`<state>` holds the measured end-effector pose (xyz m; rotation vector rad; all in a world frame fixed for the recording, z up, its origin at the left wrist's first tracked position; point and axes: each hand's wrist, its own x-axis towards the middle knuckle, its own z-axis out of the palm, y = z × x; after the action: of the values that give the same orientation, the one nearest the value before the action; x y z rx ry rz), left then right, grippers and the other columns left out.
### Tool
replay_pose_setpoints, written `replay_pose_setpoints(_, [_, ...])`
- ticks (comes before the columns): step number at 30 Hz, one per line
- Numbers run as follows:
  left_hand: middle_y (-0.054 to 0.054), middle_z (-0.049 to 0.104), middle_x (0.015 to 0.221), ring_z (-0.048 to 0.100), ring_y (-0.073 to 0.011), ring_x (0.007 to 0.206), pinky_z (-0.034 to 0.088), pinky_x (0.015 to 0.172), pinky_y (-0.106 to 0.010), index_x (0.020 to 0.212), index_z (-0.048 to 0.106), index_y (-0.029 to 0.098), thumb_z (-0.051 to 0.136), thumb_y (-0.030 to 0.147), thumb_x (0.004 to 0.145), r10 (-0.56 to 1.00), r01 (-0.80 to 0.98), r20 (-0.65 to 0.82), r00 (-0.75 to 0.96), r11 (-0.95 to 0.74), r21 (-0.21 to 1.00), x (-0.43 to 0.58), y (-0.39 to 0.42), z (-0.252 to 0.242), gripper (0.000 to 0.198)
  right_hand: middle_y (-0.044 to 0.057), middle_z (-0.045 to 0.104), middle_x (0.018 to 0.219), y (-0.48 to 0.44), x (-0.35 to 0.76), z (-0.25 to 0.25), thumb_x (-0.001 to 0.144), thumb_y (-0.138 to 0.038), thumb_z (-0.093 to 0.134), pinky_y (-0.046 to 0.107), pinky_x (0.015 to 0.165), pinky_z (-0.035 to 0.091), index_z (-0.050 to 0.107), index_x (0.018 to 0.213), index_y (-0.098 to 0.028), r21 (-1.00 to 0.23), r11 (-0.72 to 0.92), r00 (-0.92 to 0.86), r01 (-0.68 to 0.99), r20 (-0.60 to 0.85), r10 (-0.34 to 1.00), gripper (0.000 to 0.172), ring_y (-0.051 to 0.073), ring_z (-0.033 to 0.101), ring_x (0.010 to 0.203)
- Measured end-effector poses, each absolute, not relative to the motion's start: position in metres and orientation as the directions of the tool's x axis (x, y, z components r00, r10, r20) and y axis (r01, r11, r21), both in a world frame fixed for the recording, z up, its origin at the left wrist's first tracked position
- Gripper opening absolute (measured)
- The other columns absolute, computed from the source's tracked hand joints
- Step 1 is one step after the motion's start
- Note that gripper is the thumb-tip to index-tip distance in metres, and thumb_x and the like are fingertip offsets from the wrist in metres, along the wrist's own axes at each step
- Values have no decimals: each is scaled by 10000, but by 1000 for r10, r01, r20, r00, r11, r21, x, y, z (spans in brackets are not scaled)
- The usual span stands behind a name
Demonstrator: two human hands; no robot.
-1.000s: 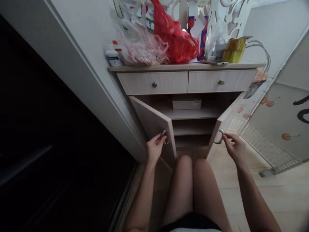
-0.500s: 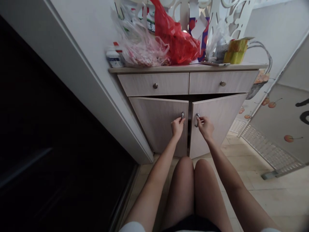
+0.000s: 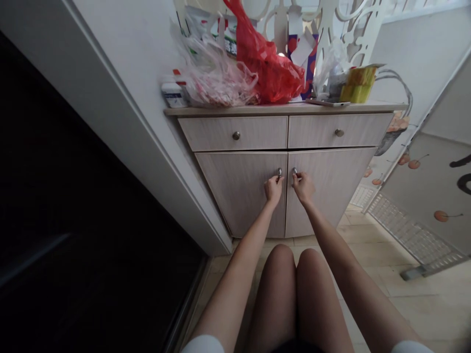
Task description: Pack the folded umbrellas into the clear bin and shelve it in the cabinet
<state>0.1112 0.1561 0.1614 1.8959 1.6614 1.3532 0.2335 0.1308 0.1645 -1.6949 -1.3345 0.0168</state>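
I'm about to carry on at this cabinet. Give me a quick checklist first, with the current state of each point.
1. Left hand on the left handle: ok, gripping it.
2. Right hand on the right handle: ok, gripping it.
3. Left door and right door fully shut: cannot tell; nearly flush, but a dark line shows above them.
4. Left drawer and right drawer shut: ok, both look closed.
5. Knees apart from the doors: ok, a strip of floor shows between.
6. Shelf contents: cannot tell, hidden behind the doors.
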Motion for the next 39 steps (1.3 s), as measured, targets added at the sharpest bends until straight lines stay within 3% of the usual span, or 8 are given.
replay_pose_setpoints(8, [-113,731,786,638,-177,704,383,667,-248,847,745,147,604,322,902,893,620,438,-102,-288,730,113,169,164,231,126,712,1012,149,234,164,985,-477,391,300,762,404,694,1011,-160,-667,40,400,744,493,773,440,231,648,897])
replay_pose_setpoints(23, [-140,745,854,659,-194,770,403,717,-265,891,753,145,589,298,912,896,638,438,-78,-293,712,116,184,165,225,140,716,932,172,234,157,973,-512,380,312,715,425,713,973,-156,-665,53,430,745,540,724,487,241,652,847])
replay_pose_setpoints(34, [-156,738,873,663,-209,799,418,719,-277,847,744,127,644,316,882,917,704,399,-14,-275,655,111,179,183,217,145,715,967,166,236,172,953,-446,479,320,754,433,695,964,-154,-722,40,403,690,430,807,363,256,650,922])
replay_pose_setpoints(36, [-152,726,833,663,-206,787,430,714,-278,859,741,112,685,314,854,930,685,367,11,-274,675,107,176,193,209,143,712,945,165,244,177,911,-440,554,318,749,436,692,954,-143,-734,75,354,675,412,840,330,252,646,890])
replay_pose_setpoints(39, [-73,663,663,621,-150,607,437,633,-252,1058,707,90,663,291,876,969,536,245,17,-216,816,97,168,208,274,106,684,822,156,259,188,820,-424,664,301,713,430,679,1015,-114,-801,125,330,586,376,866,366,210,617,773])
